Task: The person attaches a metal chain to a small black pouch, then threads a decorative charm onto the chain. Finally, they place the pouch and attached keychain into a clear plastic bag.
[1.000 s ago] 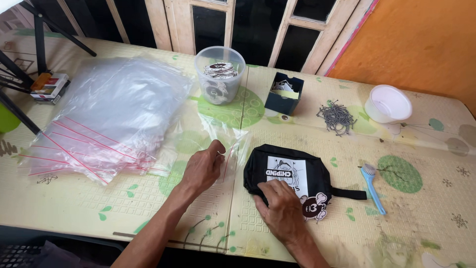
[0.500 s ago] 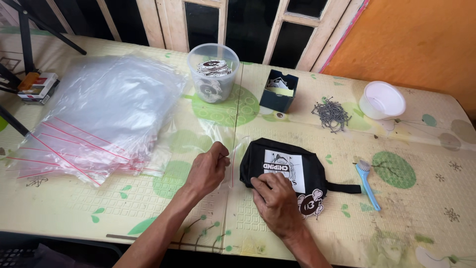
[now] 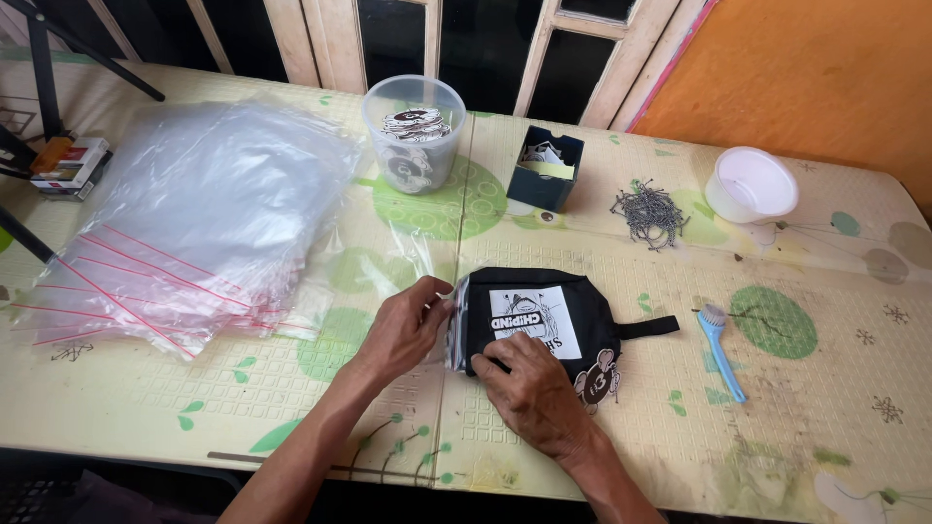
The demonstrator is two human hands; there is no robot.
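A single head-worn camera looks steeply down and forward over the table (image 3: 136,408) from the person's own standing point at its near edge; both forearms enter from the bottom of the frame, with the left hand (image 3: 408,328) and right hand (image 3: 532,388) close below the lens near the centre. The view is near enough to fill most of the frame with the tabletop, yet wide enough to reach the far edge, where wooden window frames (image 3: 427,39) and an orange wall (image 3: 815,68) close the top; no second view shares the scene.
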